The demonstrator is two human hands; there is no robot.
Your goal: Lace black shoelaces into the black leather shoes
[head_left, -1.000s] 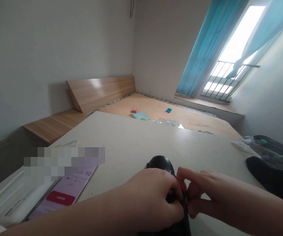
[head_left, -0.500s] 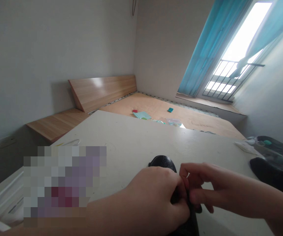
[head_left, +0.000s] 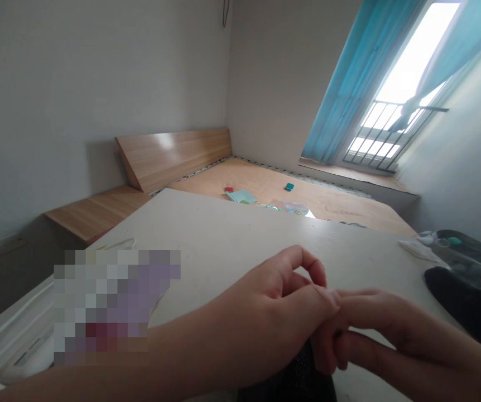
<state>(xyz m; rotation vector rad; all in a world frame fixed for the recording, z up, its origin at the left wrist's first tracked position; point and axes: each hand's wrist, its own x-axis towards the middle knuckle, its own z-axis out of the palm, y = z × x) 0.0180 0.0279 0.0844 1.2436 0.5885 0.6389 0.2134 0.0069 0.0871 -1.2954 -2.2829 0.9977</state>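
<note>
My left hand [head_left: 265, 312] and my right hand [head_left: 374, 335] meet low over the white table [head_left: 224, 240]. The left fingers are curled, with the thumb pressed against the right fingertips. The right fingers are bunched together, pointing left into the left hand. A black textured object [head_left: 297, 379] lies under both hands at the bottom edge; only a small part of it shows, and both hands seem closed on it.
A blurred-out item [head_left: 115, 301] lies on the table's left. A black cloth-like thing [head_left: 466, 301] and a clear plastic bag [head_left: 458, 251] sit at the right. Beyond the table is a bare wooden bed frame [head_left: 265, 190] with small coloured items, then a window with blue curtains [head_left: 349, 84].
The black object's rounded far end, seen before beyond my knuckles, is now hidden. My left hand has risen and curled over it, and the right fingers have tucked in closer.
</note>
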